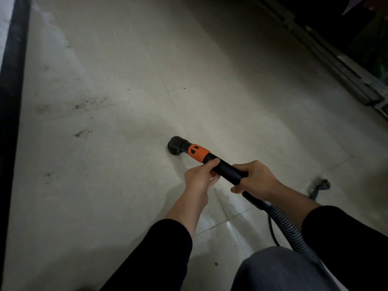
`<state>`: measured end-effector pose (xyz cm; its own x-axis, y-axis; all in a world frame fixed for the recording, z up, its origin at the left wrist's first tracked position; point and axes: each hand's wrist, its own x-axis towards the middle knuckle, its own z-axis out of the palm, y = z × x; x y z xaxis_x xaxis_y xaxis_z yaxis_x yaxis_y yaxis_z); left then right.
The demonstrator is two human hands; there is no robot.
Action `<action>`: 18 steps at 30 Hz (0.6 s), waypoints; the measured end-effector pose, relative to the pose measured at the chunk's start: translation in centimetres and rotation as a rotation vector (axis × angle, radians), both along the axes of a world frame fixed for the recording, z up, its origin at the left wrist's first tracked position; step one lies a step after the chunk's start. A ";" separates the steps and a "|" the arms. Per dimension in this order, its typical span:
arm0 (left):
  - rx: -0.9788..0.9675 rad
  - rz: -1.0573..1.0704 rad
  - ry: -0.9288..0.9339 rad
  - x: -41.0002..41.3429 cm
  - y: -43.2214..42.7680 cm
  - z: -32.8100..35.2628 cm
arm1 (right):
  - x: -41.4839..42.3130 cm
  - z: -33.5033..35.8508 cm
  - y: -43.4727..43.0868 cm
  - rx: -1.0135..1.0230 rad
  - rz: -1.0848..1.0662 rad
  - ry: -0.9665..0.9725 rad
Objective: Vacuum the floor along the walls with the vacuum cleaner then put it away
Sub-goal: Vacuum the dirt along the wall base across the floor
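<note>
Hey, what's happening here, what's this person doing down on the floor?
A person holds the vacuum's black tube with both hands: left hand just behind the orange collar, right hand further back near the ribbed hose. The nozzle is down at the tiled floor, well away from the dark baseboard on the left, near which dirt smudges show.

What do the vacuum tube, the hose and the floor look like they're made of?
Tube: probably hard plastic, smooth black with a dull sheen; its orange collar looks like matte plastic or rubber. Hose: flexible ribbed plastic, judging by its close rings. Floor: pale tile, ceramic or stone, with thin joint lines and soft glare.
</note>
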<state>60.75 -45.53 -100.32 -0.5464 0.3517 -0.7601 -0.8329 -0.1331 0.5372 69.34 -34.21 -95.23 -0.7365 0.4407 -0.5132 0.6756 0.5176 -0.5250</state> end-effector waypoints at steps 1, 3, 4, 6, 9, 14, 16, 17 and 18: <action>0.000 0.012 -0.005 -0.1 -0.3 0.1 | -0.3 0.1 -0.2 -0.005 0.016 -0.006; -0.007 0.040 -0.010 -0.5 -1.1 0.1 | -1.1 0.1 -0.7 -0.015 0.043 -0.011; -0.012 0.051 -0.005 -0.8 -1.5 0.0 | -1.4 0.1 -1.0 -0.018 0.054 -0.012; -0.021 0.062 0.012 -1.3 -2.5 0.1 | -2.2 0.2 -1.6 -0.027 0.079 -0.011; -0.050 0.082 0.023 -2.4 -4.0 0.3 | -3.7 0.1 -2.7 -0.038 0.125 -0.004; -0.068 0.143 0.029 -4.1 -5.8 0.2 | -6.0 -0.4 -4.3 -0.059 0.149 0.012; -0.070 0.154 0.035 -4.5 -6.5 -0.1 | -6.5 -0.7 -4.9 -0.071 0.139 0.021; -0.071 0.156 0.040 -4.7 -6.9 -0.2 | -6.7 -0.9 -5.2 -0.083 0.136 0.022; -0.074 0.159 0.043 -4.8 -7.3 -0.4 | -6.9 -1.0 -5.6 -0.093 0.139 0.021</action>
<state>55.91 -52.83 -100.68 -0.6234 0.2021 -0.7554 -0.7805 -0.2194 0.5854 62.43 -39.76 -96.22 -0.7982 0.2851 -0.5307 0.5890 0.5541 -0.5882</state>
